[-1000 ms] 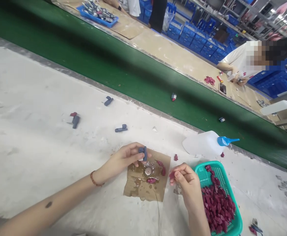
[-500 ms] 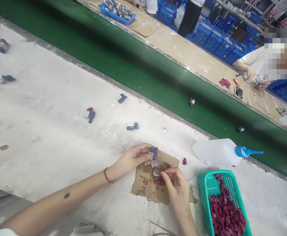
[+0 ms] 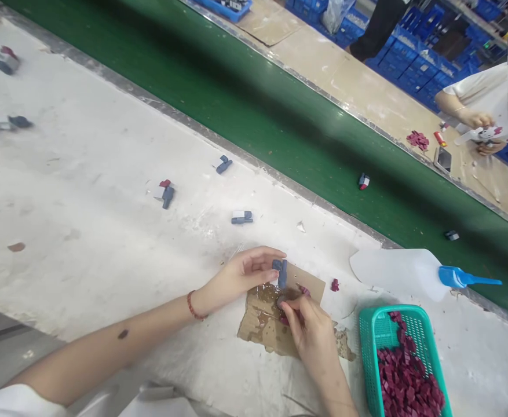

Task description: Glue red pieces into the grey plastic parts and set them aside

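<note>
My left hand is closed on a small blue-grey plastic part with a pale side, held over the cardboard. My right hand has its thumb and forefinger pinched together at a small round metal cap, mostly covered by the fingertips. Whether they grip the cap or something tiny is hidden. Beneath both hands lies torn brown cardboard, wet with clear liquid. A dark red piece rests on it beyond the right hand. Another dark red piece lies on the white table.
On the right stand a green basket of dark red pieces and a lying white bottle with blue nozzle. Several blue-grey parts lie to the left. A green conveyor belt runs behind; across it a co-worker's hands handle something.
My right fingertips have moved onto the metal cap, covering more of it. The blue-grey part in my left hand has turned slightly. The view has shifted somewhat.
</note>
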A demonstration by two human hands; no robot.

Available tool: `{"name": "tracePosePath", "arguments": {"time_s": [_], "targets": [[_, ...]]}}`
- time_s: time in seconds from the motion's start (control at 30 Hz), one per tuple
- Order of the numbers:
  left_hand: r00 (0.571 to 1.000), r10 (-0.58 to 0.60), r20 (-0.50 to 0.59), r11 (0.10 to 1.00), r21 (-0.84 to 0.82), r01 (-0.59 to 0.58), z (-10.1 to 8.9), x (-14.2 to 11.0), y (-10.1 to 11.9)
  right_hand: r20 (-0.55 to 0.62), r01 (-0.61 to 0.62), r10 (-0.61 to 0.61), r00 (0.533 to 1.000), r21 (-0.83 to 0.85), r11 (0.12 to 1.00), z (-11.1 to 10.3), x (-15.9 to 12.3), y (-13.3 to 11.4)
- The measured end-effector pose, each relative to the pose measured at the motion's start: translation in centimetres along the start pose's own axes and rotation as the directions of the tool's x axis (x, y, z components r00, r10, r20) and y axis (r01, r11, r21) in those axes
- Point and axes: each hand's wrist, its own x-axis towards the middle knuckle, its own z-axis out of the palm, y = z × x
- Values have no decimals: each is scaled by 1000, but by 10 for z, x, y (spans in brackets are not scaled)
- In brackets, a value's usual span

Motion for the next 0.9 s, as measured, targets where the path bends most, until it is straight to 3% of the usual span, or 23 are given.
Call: {"name": "tracePosePath", "arguments": {"time_s": [0.13,0.2,0.33,0.47,0.63,0.9], "targets": [[996,-74,49,992,-96,78,2,0,0,0,-33,33,999,93,995,2,-1,-3],[993,-93,70,985,-136,102,2,-1,-1,-4,-114,117,993,194,974,2,-2,-3],[980,-166,110,975,-129,179,2,-1,-5,-30,-306,357,934,449,840,-5,-3,0],[971,-151,185,988,7,152,5,-4,-8,-99,-315,477,873,632,708,-11,-1,0],[964,-114,240,980,186,70,12,-11,-9,-130,-237,463,877,720,652,-11,0,-6],[954,-83,289,958,285,-3,16,-15,-7,-126,-176,387,913,735,655,-5,-4,-8]]}}
